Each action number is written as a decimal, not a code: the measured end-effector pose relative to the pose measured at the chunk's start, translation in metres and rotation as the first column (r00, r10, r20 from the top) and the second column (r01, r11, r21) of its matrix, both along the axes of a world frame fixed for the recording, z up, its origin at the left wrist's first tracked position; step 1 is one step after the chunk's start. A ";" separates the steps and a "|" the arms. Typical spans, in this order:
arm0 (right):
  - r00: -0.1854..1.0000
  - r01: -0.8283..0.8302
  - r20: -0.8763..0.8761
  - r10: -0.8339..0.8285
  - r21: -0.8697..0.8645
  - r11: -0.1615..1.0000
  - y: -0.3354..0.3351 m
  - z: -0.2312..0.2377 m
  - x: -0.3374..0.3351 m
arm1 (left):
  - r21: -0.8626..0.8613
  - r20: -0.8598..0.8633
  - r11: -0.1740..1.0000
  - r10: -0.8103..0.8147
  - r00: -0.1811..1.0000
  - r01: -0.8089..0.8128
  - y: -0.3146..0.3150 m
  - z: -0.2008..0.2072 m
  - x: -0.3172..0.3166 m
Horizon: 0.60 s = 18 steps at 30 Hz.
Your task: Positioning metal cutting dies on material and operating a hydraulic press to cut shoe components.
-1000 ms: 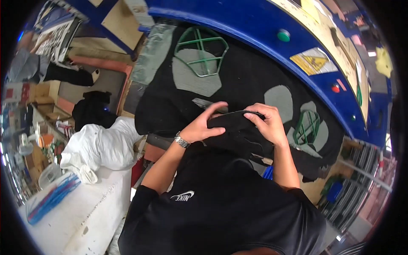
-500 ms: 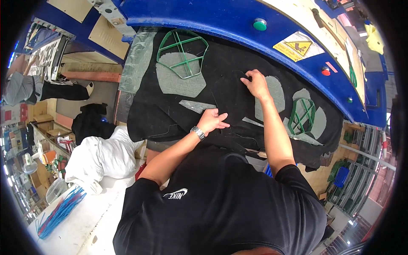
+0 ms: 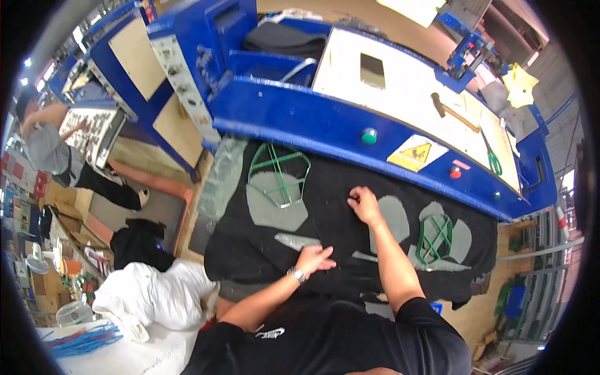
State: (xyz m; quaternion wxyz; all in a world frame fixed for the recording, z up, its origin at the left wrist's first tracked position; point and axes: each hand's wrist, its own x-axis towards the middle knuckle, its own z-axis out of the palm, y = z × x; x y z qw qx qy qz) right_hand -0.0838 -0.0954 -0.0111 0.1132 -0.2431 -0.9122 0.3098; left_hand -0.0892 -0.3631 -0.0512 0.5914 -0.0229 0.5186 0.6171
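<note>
Where laid out below blue machine (image 3: pixel 294 122), black cloth (image 3: pixel 340 234): carries green frames (image 3: pixel 280 178)
Left hand (image 3: pixel 314 258): loosely open, beside grey sliver (image 3: pixel 294 241)
Right hand (image 3: pixel 364 205): apart, curled over cloth; cannot tell if gripping

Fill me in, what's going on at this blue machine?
A person has both bare hands over a black cloth spread in front of the blue machine. The left hand is low over the cloth, fingers loosely spread. The right hand is farther forward, fingers curled; whether its grip has any cloth is unclear. A larger green frame lies on the left, a smaller green frame on the right, each partly over grey areas.
</note>
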 end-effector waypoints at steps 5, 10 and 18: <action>0.952 -0.029 0.305 -0.005 0.107 0.994 -0.003 0.020 -0.013 | -0.087 -0.130 0.996 0.007 0.992 -0.019 0.001 0.011 0.004; 0.899 -0.071 0.435 0.054 0.025 0.997 0.003 0.021 -0.020 | -0.308 -0.355 0.924 0.111 0.928 -0.228 0.003 0.010 0.024; 0.969 -0.246 -0.041 0.243 -0.198 0.949 0.034 0.030 0.015 | -0.414 -0.773 0.742 0.019 0.634 -0.528 0.018 -0.001 0.050</action>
